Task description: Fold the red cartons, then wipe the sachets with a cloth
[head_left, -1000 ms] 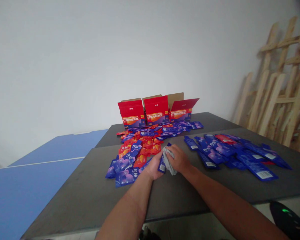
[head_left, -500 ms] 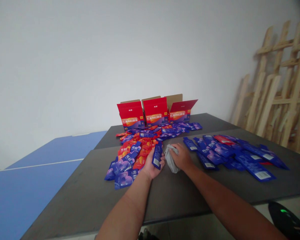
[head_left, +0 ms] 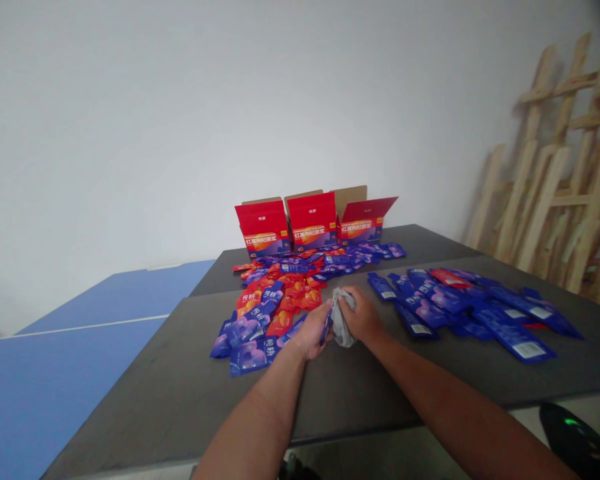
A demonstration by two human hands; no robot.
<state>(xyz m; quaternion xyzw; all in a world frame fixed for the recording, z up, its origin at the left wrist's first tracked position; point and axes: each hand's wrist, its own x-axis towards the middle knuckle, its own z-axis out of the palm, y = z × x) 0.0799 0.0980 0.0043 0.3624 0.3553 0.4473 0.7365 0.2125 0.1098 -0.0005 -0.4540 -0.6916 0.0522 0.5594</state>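
Observation:
My left hand (head_left: 314,333) is closed around a blue pouch (head_left: 327,323), which shows only as a narrow strip, turned edge-on. Against it, my right hand (head_left: 361,315) grips a crumpled grey cloth (head_left: 342,325). The two hands meet over the middle of the dark table. To the left lies a pile of red pouches (head_left: 281,323) and purple-blue pouches (head_left: 250,325), some near my left wrist. Right of my right hand, a spread of blue pouches (head_left: 443,298) has a red pouch (head_left: 451,278) among them.
Three open red cartons (head_left: 314,230) stand at the back, with a heap of mixed pouches (head_left: 340,259) before them. The dark table (head_left: 145,393) adjoins a blue table (head_left: 70,387) on the left. Wooden frames (head_left: 570,180) lean on the wall at the right.
My left hand has turned the pouch from face-up to edge-on and brought it against the cloth. My right hand stays almost in place, still gripping the cloth.

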